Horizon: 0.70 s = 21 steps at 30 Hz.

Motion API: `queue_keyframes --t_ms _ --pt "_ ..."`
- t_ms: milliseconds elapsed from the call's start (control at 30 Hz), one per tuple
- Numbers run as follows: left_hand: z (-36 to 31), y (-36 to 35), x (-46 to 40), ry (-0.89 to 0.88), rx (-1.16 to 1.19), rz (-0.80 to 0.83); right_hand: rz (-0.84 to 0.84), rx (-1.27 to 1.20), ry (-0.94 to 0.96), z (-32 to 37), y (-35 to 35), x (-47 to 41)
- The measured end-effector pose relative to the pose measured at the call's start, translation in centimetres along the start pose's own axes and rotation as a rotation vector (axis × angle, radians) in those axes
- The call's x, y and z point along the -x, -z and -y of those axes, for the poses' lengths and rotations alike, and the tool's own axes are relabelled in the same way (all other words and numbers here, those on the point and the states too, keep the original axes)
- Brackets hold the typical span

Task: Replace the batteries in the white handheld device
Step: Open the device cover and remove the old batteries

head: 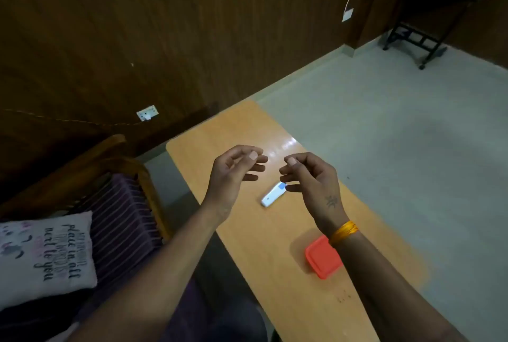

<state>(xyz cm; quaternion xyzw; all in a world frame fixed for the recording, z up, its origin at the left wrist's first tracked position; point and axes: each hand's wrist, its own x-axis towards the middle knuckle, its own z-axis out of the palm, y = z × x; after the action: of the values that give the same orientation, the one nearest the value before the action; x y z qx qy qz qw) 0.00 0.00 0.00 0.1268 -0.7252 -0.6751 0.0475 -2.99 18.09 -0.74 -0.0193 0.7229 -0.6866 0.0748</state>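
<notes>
The white handheld device (pixel 271 194), with a blue patch at its far end, lies flat on the long orange-brown table (pixel 247 132). My left hand (pixel 233 174) hovers above the table to the device's left, fingers loosely curled and apart, holding nothing. My right hand (pixel 310 179) hovers just right of the device, its fingertips over the blue end, fingers apart and empty. The two hands face each other with a small gap between them. No batteries are visible.
A red lidded box (pixel 321 257) sits on the table near my right forearm. A wooden seat with a striped purple cushion (pixel 123 220) and a printed pillow (pixel 44 256) is at the left. Grey floor lies to the right, with a black stand (pixel 423 25) far back.
</notes>
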Motion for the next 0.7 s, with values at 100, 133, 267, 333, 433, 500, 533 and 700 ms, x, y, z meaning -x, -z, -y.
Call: queue_keyframes --t_ms 100,133,267,333,433,500,533,700 --pt "0.2 -1.6 -1.2 0.0 0.009 0.015 -0.04 0.026 0.006 -0.1 1.4 -0.9" --pt "0.4 -2.1 -1.8 0.005 0.006 0.028 -0.06 0.026 -0.004 -0.2 1.8 -1.3" --pt "1.1 -3.3 -5.7 0.006 -0.012 0.116 -0.141 0.008 -0.029 -1.1 2.2 -3.7" --pt "1.6 -3.5 -8.5 0.014 -0.027 0.176 -0.192 0.006 -0.046 -1.9 1.9 -5.2" --pt "2.4 -3.3 -13.1 0.018 -0.055 0.289 -0.294 -0.011 -0.087 -3.4 0.7 -7.4" --pt "3.3 -3.1 -16.0 0.034 -0.063 0.373 -0.373 -0.032 -0.127 -4.4 -0.3 -8.7" --pt "3.8 -2.9 -17.7 0.054 -0.069 0.424 -0.426 -0.049 -0.154 -4.9 -1.0 -9.4" --pt "6.3 -1.7 -23.5 0.125 -0.122 0.69 -0.663 -0.149 -0.284 -6.8 -5.2 -11.1"
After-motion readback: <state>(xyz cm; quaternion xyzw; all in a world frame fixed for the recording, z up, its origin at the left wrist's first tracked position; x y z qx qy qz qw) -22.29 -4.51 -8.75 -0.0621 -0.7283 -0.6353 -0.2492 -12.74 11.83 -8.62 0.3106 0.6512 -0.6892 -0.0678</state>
